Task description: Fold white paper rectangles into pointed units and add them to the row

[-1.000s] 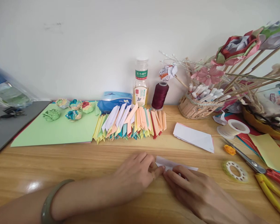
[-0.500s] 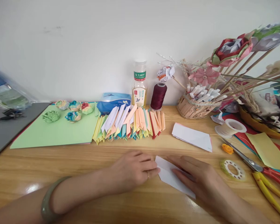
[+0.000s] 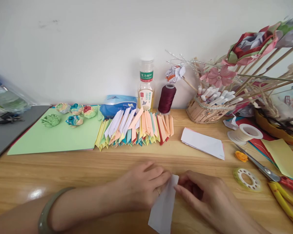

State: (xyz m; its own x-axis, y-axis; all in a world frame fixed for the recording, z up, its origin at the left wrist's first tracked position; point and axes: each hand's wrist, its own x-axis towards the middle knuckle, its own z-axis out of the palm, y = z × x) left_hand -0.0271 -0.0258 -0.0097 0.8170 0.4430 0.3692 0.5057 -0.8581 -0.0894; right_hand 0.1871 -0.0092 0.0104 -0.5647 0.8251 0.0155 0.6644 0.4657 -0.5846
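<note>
Head view: left hand [image 3: 146, 185] presses on white paper strip [image 3: 163, 208], fingers together; right hand [image 3: 205, 195], fingers curled, touches strip's upper corner; paper stack [image 3: 202, 143] beyond.

Five flowers [image 3: 74, 121] on green paper [image 3: 56, 139], two thread spools [image 3: 167, 99], one bottle [image 3: 146, 94]

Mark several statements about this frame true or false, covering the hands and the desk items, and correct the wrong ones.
1. The left hand touches the creased white paper strip. True.
2. The greyish-green bangle circles the right wrist. False: the bangle is on the left one.
3. Five small paper flowers sit on the light green sheet. True.
4. The burgundy thread spool lies on its side. False: the spool stands upright.
</note>
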